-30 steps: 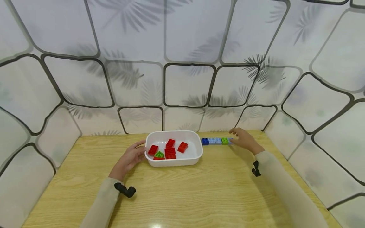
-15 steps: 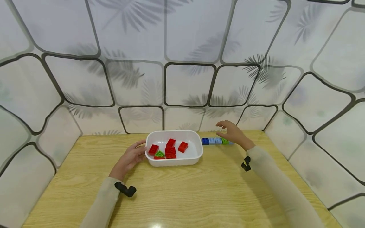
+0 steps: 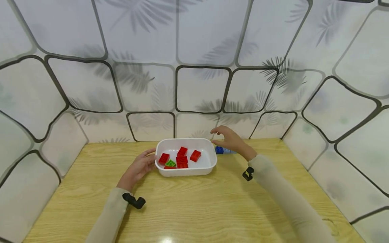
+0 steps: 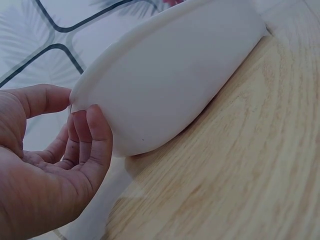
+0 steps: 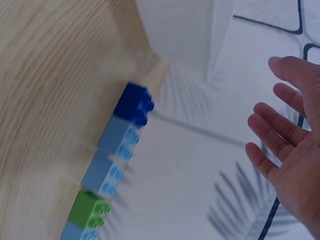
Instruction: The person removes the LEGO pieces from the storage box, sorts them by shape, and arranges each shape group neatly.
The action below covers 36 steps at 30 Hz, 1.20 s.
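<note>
At the left, left hand in a light hold on the left end of a white tub, thumb at the rim, fingers bent against the outer wall. To steady it well, press just firmly enough to stop a slide across the table, without tipping the rim.

Inside the tub, from the left: a red brick near the end wall, then a green brick close to the front, next to another red one mostly hidden by the front rim. In the middle, more red bricks bunched together; cannot tell whether stacked. Nearer the right end, a lone red brick.

By the tub's right end, right hand in the air, fingers loosely bent, gripping nothing. For a tidy reach over the rim, pass well above it; for any pick, best start with the lone brick, pinching two opposite sides.

Farther right, on the table just beside the tub, a row almost end to end: dark blue brick, two light blue bricks, second green brick, last light blue brick cut off by the view. Lift the wrist enough to avoid knocking that line.
</note>
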Available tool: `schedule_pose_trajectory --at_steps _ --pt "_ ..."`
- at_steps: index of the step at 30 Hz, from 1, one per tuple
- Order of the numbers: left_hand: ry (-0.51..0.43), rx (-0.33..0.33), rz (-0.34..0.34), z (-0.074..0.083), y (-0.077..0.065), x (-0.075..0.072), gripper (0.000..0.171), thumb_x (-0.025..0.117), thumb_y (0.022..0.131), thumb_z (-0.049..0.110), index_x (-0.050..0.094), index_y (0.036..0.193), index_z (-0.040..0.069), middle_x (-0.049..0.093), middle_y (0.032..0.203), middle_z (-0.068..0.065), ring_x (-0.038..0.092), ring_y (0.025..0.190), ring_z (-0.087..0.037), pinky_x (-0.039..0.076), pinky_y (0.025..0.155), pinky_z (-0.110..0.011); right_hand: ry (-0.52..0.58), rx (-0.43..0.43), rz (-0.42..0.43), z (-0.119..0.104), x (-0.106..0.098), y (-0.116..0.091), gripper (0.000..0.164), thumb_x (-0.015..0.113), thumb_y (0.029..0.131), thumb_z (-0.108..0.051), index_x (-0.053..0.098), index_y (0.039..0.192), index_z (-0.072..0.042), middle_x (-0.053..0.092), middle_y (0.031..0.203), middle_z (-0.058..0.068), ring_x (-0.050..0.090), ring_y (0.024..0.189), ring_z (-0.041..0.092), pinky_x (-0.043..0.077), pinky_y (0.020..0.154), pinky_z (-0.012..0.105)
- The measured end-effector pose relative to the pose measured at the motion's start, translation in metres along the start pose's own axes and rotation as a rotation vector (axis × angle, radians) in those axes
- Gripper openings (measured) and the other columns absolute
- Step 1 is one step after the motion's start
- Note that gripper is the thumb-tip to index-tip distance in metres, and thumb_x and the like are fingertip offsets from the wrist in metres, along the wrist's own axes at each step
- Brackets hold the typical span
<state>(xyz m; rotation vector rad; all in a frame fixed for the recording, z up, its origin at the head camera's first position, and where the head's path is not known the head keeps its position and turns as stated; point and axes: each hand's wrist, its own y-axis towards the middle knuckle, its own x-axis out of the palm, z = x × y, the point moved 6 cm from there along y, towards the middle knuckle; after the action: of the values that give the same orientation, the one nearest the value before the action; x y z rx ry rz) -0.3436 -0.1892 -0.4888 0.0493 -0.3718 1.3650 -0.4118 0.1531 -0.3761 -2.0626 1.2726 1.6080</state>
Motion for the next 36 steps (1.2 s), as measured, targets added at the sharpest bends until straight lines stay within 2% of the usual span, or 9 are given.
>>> schedule_pose_trajectory --at_steps 8,16,20,30,36 --pt "0.008 -0.002 0.006 -0.002 0.002 -0.001 0.06 0.053 0.106 0.01 0.024 0.157 -0.001 0.068 0.096 0.012 0.063 0.087 -0.003 0.055 0.079 -0.02 0.057 -0.106 -0.023 -0.033 0.017 0.018 0.036 0.075 0.093 -0.014 0.066 0.124 0.0 0.066 0.121 0.019 0.061 0.11 0.041 0.051 0.097 0.055" --pt "0.012 0.002 0.002 -0.005 0.003 -0.001 0.061 0.053 0.106 0.009 0.024 0.158 -0.001 0.068 0.097 0.012 0.064 0.088 -0.002 0.055 0.079 -0.02 0.056 -0.195 -0.072 -0.062 0.04 0.032 0.035 0.076 0.091 -0.014 0.067 0.12 0.003 0.069 0.117 0.021 0.063 0.107 0.037 0.053 0.096 0.049" --pt "0.01 0.006 0.002 -0.005 0.004 -0.002 0.061 0.053 0.105 0.009 0.023 0.158 -0.001 0.069 0.097 0.012 0.064 0.088 -0.002 0.055 0.08 -0.02 0.039 -0.196 -0.122 -0.075 0.051 0.038 0.034 0.076 0.092 -0.016 0.068 0.121 0.001 0.07 0.118 0.017 0.063 0.109 0.034 0.052 0.098 0.044" --pt "-0.011 0.015 -0.018 -0.002 0.001 0.0 0.06 0.053 0.105 0.008 0.024 0.157 -0.002 0.07 0.103 0.011 0.065 0.093 -0.003 0.056 0.081 -0.021 0.037 -0.179 -0.294 -0.106 0.077 0.051 0.034 0.075 0.093 -0.016 0.069 0.122 -0.002 0.07 0.123 0.014 0.061 0.117 0.034 0.048 0.103 0.044" --pt "0.012 0.009 -0.009 -0.001 0.002 0.0 0.06 0.051 0.106 0.009 0.023 0.157 -0.002 0.069 0.104 0.012 0.065 0.095 -0.003 0.056 0.082 -0.021 -0.009 -0.193 -0.34 -0.115 0.095 0.059 0.034 0.078 0.091 -0.017 0.07 0.122 -0.005 0.071 0.121 0.011 0.061 0.115 0.03 0.049 0.102 0.04"
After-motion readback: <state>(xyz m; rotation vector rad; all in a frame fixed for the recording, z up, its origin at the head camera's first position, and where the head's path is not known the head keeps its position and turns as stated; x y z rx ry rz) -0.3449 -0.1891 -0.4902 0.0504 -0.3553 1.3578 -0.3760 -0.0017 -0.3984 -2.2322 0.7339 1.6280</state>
